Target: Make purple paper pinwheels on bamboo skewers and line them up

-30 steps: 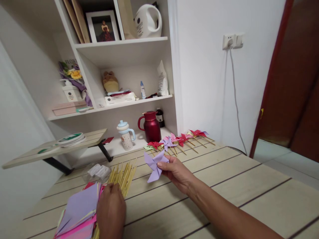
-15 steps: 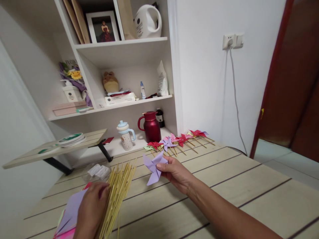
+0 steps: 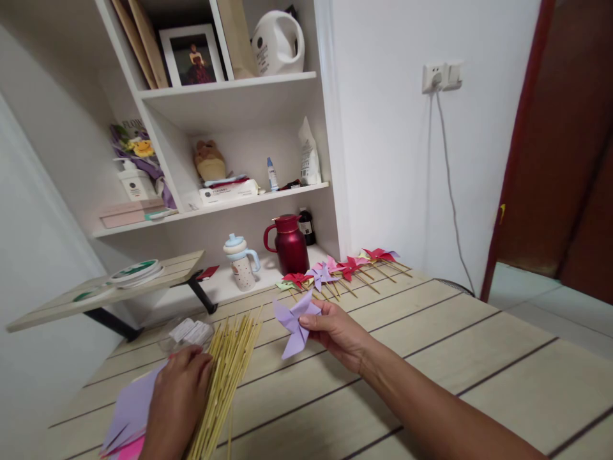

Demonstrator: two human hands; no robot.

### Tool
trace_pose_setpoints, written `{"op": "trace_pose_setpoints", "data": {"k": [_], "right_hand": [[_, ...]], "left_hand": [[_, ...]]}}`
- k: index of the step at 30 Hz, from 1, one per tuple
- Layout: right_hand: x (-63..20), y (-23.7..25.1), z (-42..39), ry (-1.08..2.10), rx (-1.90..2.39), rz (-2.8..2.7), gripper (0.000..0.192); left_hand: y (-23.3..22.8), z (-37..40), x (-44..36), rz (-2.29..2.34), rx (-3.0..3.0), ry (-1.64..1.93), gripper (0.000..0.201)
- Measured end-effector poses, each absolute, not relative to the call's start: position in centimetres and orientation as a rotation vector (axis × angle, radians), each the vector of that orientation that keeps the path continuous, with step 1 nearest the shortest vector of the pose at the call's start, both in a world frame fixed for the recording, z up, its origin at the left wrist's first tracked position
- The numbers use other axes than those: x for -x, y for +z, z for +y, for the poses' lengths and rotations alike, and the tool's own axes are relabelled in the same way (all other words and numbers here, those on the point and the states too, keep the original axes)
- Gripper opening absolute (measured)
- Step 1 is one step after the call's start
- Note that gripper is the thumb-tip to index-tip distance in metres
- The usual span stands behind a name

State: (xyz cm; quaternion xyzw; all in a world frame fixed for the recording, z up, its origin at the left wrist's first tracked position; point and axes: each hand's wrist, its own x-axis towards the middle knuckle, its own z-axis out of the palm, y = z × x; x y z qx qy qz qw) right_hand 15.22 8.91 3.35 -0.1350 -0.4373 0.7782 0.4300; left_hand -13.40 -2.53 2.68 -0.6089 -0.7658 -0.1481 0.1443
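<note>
A lilac paper pinwheel [image 3: 294, 329] is pinched between the thumb and fingers of my right hand [image 3: 330, 332], held up over the table without a stick showing on it. My left hand [image 3: 179, 399] rests at the left edge of a loose bundle of thin wooden sticks [image 3: 227, 377]. Its fingers are curled together beside the sticks, and the fingertips are hidden, so I cannot make out what is between them. Under and left of that hand lies a stack of cut paper sheets [image 3: 131, 406], lilac on top with pink below.
Several finished pinwheels [image 3: 352, 268] on sticks lie along the table's back edge. A clear dish [image 3: 189, 332] with small white pieces sits beyond my left hand. Behind are a red jug [image 3: 288, 246], a pale cup [image 3: 242, 265] and a small raised shelf [image 3: 179, 265] on the left.
My left hand has shifted slightly forward, its fingers drawing closer together by the sticks. The right hand and pinwheel stay nearly still. The view has tilted a little.
</note>
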Motion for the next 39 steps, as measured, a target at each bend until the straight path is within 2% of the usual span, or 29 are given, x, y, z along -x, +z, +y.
{"op": "trace_pose_setpoints", "data": {"k": [5,14,36,39], "right_hand": [[-15.3,3.3,8.9,1.937,0.328,-1.084,0.035],[-15.3,3.7,8.8,1.933,0.328,-1.073,0.036],[-15.4,3.9,8.7,1.947,0.287,-1.045,0.034],[-15.6,4.1,8.8,1.947,0.280,-1.031,0.035]], "left_hand": [[3.4,-1.4,10.7,-2.184,1.899,-0.202,0.036],[2.1,-0.2,8.7,-2.247,1.726,-0.001,0.031],[3.4,-0.9,7.0,-2.263,1.583,-0.137,0.041],[3.9,-1.6,5.7,-2.298,1.593,-0.187,0.037]]}}
